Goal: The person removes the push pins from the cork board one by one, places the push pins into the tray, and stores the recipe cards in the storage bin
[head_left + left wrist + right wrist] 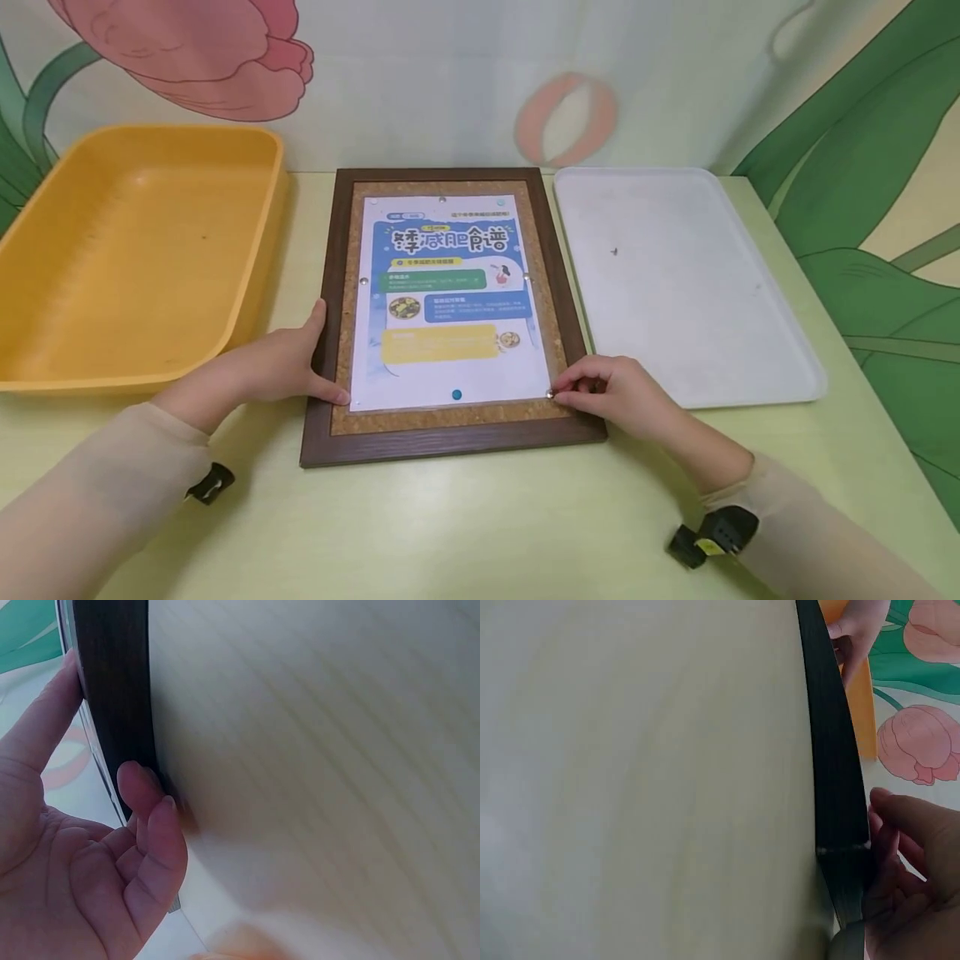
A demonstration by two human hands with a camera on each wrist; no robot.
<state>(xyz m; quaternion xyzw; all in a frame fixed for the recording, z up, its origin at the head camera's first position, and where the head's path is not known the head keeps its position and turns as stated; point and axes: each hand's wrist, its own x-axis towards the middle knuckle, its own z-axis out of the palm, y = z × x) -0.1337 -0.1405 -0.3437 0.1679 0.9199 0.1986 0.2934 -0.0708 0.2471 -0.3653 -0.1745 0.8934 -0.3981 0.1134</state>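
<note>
A brown-framed corkboard (450,448) lies on the table, with a printed Chinese poster (420,390) spread over its cork. Tacks sit along the poster's edges, among them a teal one (457,394) at the bottom middle. My left hand (281,362) holds the board's left side, thumb on the poster's lower left corner; in the left wrist view its fingers curl against the dark frame edge (116,690). At the poster's lower right corner, my right hand (626,396) pinches a silver thumbtack (550,394) between thumb and fingertips. The right wrist view hides the tack behind the frame (836,750).
To the left stands a deep yellow bin (187,133), close to my left forearm. A shallow white tray (675,325) lies right of the board, with a small loose tack (614,251) on it. Behind the table is a wall covering (420,100) with painted flowers.
</note>
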